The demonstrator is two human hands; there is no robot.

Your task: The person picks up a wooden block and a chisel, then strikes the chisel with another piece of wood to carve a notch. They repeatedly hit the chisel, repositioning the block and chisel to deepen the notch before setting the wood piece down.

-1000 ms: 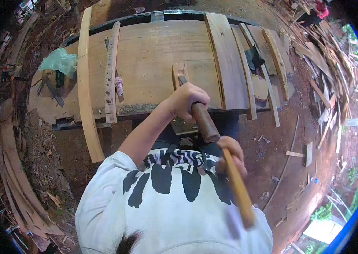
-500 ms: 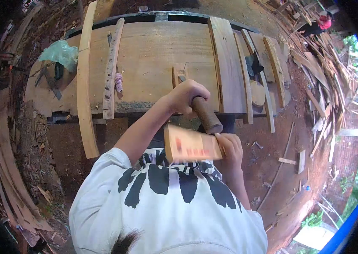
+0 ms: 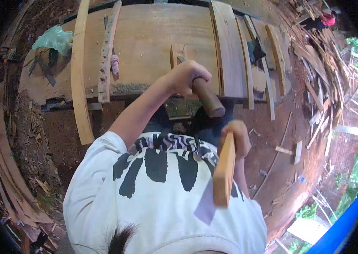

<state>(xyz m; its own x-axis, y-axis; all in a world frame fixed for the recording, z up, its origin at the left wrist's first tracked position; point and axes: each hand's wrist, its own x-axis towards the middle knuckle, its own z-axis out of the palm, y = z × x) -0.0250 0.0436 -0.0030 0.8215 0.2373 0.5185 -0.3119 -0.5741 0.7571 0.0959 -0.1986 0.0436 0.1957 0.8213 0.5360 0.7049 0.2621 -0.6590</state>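
My left hand (image 3: 188,79) is wrapped around the thick wooden handle of a chisel (image 3: 208,101). The handle's end points back towards my body. Beyond my fist, a short bit of blade meets a small wood piece (image 3: 178,54) on the bench, though my hand hides much of that spot. My right hand (image 3: 237,137) grips one end of a flat wooden block (image 3: 224,173), held up on edge near my right side. The block is apart from the chisel handle.
The workbench (image 3: 145,46) carries several long boards, including a curved plank (image 3: 80,76) overhanging the front edge and a wide board (image 3: 233,55). A plastic bag (image 3: 54,40) and a pink bundle (image 3: 114,64) lie left. Scrap wood (image 3: 320,76) is piled right; a person (image 3: 327,19) is far off.
The wooden block has swung back towards my body and turned from lying across to standing on edge, away from the chisel handle. My left hand keeps its hold on the chisel.
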